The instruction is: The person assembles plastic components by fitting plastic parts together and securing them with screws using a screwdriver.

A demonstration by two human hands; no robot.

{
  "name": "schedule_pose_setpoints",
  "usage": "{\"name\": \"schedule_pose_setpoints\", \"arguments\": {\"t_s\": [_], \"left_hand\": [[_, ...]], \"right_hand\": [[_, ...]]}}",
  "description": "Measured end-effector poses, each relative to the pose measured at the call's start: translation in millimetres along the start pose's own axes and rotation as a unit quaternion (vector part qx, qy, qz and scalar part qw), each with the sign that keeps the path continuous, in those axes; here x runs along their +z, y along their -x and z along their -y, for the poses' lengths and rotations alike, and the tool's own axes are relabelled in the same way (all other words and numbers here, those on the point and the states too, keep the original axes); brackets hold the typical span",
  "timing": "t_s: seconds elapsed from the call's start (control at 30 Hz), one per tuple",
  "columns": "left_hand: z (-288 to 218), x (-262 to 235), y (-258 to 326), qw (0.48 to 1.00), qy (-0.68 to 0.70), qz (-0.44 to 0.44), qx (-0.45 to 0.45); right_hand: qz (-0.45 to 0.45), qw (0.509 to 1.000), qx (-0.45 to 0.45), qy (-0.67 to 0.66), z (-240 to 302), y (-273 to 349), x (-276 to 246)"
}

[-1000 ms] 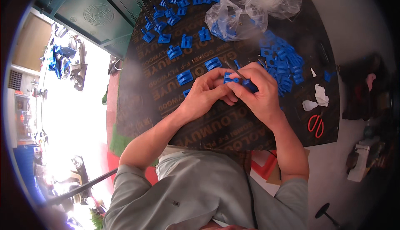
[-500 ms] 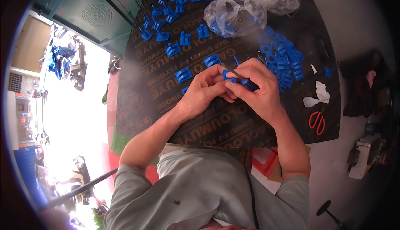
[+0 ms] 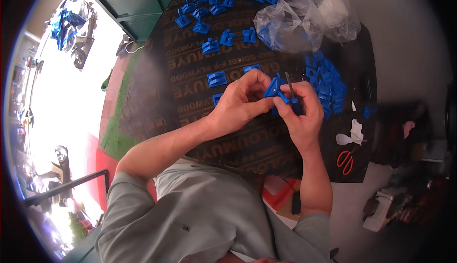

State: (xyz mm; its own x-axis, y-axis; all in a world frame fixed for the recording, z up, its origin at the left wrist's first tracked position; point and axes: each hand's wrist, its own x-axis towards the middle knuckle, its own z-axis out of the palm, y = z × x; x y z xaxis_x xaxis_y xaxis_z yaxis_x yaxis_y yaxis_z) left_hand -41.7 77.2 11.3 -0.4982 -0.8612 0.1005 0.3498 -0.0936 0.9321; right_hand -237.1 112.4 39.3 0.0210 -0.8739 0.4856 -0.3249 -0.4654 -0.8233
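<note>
My left hand (image 3: 238, 100) pinches a blue plastic part (image 3: 273, 88) between thumb and fingers, above the middle of the table. A small metallic spot shows on the part's face. My right hand (image 3: 305, 113) has its fingertips at the part's right side, where a small blue piece (image 3: 284, 97) sticks out by the thumb. Tucked in the same hand is a screwdriver (image 3: 290, 83) with a dark shaft pointing away from me and a blue handle partly hidden by the fingers.
Loose blue parts (image 3: 328, 86) lie heaped right of my hands. Several blue assemblies (image 3: 210, 46) stand in rows at the far left, with single blue pieces (image 3: 217, 78) nearer. A clear plastic bag (image 3: 290, 22), red-handled scissors (image 3: 345, 162) and white scraps (image 3: 356, 132) share the dark table (image 3: 233, 144).
The screwdriver has swung away from the part, its shaft now pointing forward. The blue part is turned in my left hand, and my right fingers have shifted to its side. The whole view has shifted.
</note>
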Motion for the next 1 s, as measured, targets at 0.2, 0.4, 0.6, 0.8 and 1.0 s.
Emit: {"name": "schedule_pose_setpoints", "arguments": {"t_s": [0.2, 0.4, 0.6, 0.8, 1.0], "left_hand": [[-12, 7, 5, 0.993, -0.107, -0.021, 0.035], [-24, 2, 7, 0.985, -0.169, 0.017, -0.004], [-25, 1, 7, 0.986, -0.155, 0.036, -0.049], [-23, 3, 9, 0.983, -0.174, 0.042, -0.05], [-25, 3, 10, 0.982, -0.178, 0.046, -0.047]], "right_hand": [[0.007, 0.998, -0.004, 0.066, -4, 1, 1], [0.009, 0.998, 0.033, 0.055, -3, 4, 1], [0.031, 0.994, 0.104, 0.023, -3, 5, -1], [0.048, 0.99, 0.135, -0.009, -6, 7, -3], [0.057, 0.988, 0.143, -0.011, -5, 6, -4]]}}
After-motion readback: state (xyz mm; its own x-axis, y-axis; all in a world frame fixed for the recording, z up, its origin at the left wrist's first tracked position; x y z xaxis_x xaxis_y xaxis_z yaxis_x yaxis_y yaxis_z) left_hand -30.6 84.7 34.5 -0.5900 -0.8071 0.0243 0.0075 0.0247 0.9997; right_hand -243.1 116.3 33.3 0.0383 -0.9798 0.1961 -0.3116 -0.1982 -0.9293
